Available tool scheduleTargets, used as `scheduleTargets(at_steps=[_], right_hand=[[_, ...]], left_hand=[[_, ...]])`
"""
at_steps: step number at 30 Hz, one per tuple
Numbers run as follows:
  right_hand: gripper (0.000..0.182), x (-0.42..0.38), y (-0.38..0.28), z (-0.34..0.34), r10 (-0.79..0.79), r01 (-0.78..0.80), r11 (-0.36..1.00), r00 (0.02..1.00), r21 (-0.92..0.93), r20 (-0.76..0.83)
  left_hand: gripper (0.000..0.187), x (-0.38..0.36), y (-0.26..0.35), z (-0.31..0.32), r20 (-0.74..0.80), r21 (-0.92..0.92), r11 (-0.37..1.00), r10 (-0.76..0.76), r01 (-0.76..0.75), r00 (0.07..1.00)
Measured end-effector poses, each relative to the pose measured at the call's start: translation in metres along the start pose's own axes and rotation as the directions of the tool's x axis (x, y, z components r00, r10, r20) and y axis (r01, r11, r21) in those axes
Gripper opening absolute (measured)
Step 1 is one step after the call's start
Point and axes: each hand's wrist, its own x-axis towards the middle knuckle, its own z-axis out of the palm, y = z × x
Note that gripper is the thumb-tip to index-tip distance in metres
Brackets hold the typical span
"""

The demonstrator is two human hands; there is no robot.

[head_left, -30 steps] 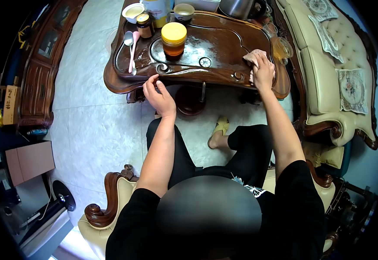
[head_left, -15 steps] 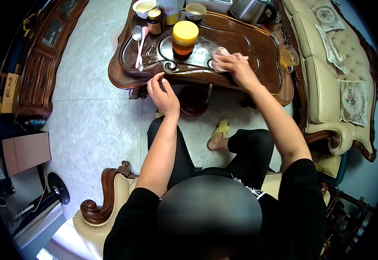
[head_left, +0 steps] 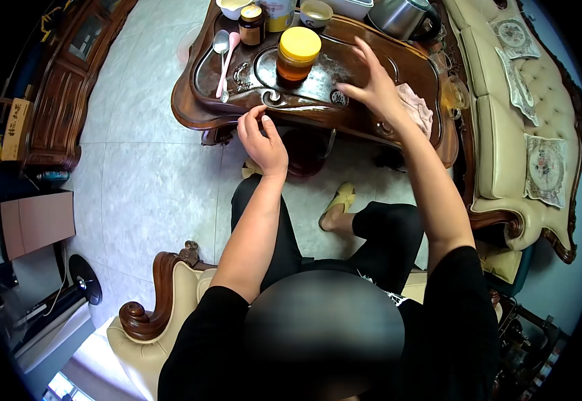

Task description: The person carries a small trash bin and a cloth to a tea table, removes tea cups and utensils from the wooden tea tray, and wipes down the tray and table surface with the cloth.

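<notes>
My right hand (head_left: 376, 85) hovers over the right part of the dark wooden tea table (head_left: 344, 119), thumb and fingers spread, holding nothing. Just beside its wrist, a crumpled pale pink cloth (head_left: 416, 110) lies on the tabletop. Left of that hand stands a jar of amber honey-like liquid (head_left: 297, 53) with a yellow lid. At the table's front edge rests my left hand (head_left: 264, 144), empty, its fingers loosely bent and the thumb apart. A metal spoon (head_left: 221, 44) and a pink spoon (head_left: 229, 63) lie beyond it to the left.
Along the back are a small dark jar (head_left: 252, 27), a white bowl (head_left: 233, 7), another bowl (head_left: 316, 13), a canister (head_left: 279, 15) and a steel kettle (head_left: 401, 19). A clear amber-tinted vessel (head_left: 455, 93) sits at the right edge. A cream sofa (head_left: 498, 134) flanks the table.
My right hand has let go of the cloth, which now lies farther right on the table. The hand has opened and risen. My left hand stays near the front edge.
</notes>
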Motion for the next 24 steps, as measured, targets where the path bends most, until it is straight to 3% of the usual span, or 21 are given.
scheduleTargets(at_steps=[1, 2, 3, 5, 7, 8, 12, 14, 19, 22, 23, 24], right_hand=[[0.114, 0.015, -0.005, 0.015, 0.048, -0.047, 0.991, 0.999, 0.126, -0.002], [0.119, 0.029, -0.001, 0.032, 0.020, -0.016, 0.993, 0.999, 0.114, -0.032], [0.112, 0.039, -0.003, 0.050, -0.070, 0.093, 0.983, 0.987, 0.159, -0.146], [0.124, 0.048, -0.021, 0.057, -0.021, 0.023, 0.977, 1.000, 0.212, -0.009], [0.125, 0.053, -0.027, 0.072, -0.008, 0.010, 0.975, 1.000, 0.221, -0.010], [0.123, 0.055, -0.030, 0.078, 0.011, -0.012, 0.938, 1.000, 0.345, 0.006], [0.104, 0.062, -0.031, 0.093, 0.046, 0.008, 0.922, 0.990, 0.386, -0.130], [0.091, 0.065, -0.034, 0.086, 0.063, -0.028, 0.955, 0.992, 0.297, -0.109], [0.083, 0.060, -0.018, 0.073, 0.071, -0.050, 0.979, 0.992, 0.196, -0.104], [0.083, 0.055, -0.013, 0.052, 0.108, -0.053, 0.956, 0.979, 0.288, -0.176], [0.068, 0.055, -0.015, 0.051, 0.143, -0.031, 0.656, 0.986, 0.754, -0.084], [0.070, 0.057, -0.006, 0.044, 0.128, 0.003, 0.694, 0.983, 0.720, -0.128]], left_hand=[[0.017, 0.000, -0.002, 0.000, -0.006, -0.008, 1.000, 0.006, -0.006, 1.000], [0.017, 0.001, 0.000, -0.002, -0.029, 0.022, 1.000, 0.021, -0.020, 0.999], [0.017, 0.003, 0.003, -0.004, -0.023, 0.030, 0.999, 0.015, -0.014, 1.000], [0.018, 0.006, 0.005, -0.005, -0.062, 0.027, 0.999, 0.031, -0.029, 0.998], [0.018, 0.008, 0.004, -0.007, -0.040, 0.017, 1.000, -0.014, 0.015, 0.999], [0.018, 0.008, 0.004, -0.006, -0.035, 0.021, 1.000, -0.012, 0.013, 0.999], [0.019, 0.006, 0.002, -0.005, -0.025, 0.019, 1.000, -0.008, 0.009, 1.000], [0.020, 0.005, -0.002, -0.004, -0.032, 0.010, 1.000, -0.004, 0.004, 0.999], [0.020, 0.005, -0.003, -0.005, -0.044, 0.019, 1.000, 0.011, -0.010, 0.999], [0.019, 0.005, 0.000, -0.004, -0.024, 0.009, 1.000, -0.005, 0.005, 1.000], [0.019, 0.005, 0.002, -0.003, -0.018, -0.004, 1.000, -0.017, 0.017, 1.000], [0.019, 0.005, 0.001, -0.002, -0.016, -0.006, 1.000, -0.016, 0.016, 1.000]])
